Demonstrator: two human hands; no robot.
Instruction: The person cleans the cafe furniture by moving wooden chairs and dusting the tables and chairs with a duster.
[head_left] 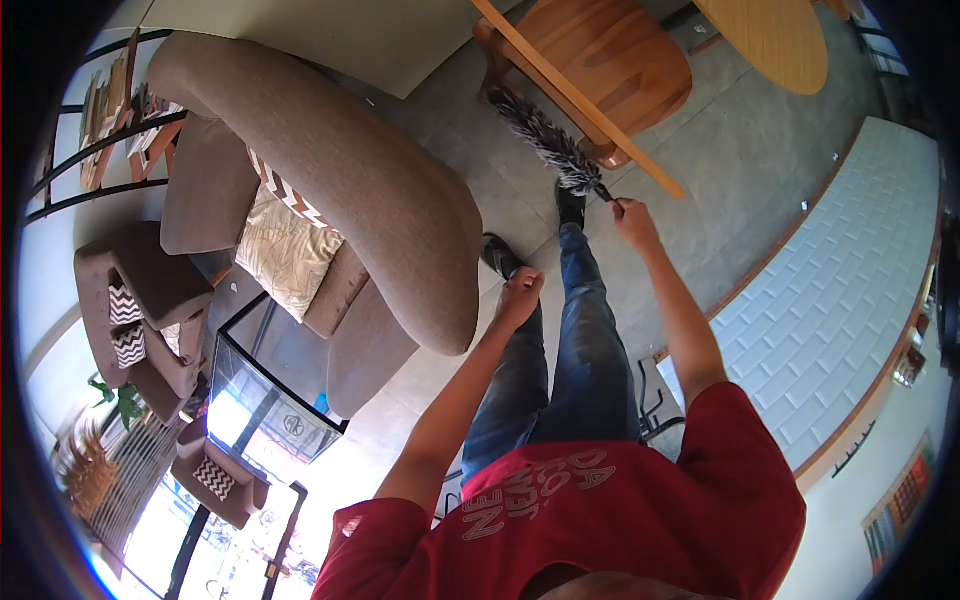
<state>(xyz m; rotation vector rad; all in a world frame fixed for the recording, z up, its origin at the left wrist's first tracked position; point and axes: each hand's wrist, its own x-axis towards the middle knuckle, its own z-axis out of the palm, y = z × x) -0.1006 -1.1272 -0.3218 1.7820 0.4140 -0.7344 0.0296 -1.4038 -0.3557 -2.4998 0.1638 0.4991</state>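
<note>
My right hand (pixel 633 222) is closed round the dark handle of a fluffy grey duster (pixel 545 140). The duster points forward, away from me, its head beside the brown wooden chair (pixel 620 60) and a long wooden bar (pixel 585 105). From this angle I cannot tell whether the fibres touch the chair. My left hand (pixel 522 292) hangs in front of my leg with its fingers curled in, and nothing shows in it. The large grey-brown sofa (pixel 400 190) stands to the left of that hand.
Patterned cushions (pixel 285 250) lie on the sofa. A glass-topped table (pixel 265 385) is beyond it, with armchairs (pixel 150 310) farther left. A white-tiled counter (pixel 830 300) curves along the right. An oval wooden tabletop (pixel 775 40) is at the top. Grey floor tiles (pixel 720 150) lie between.
</note>
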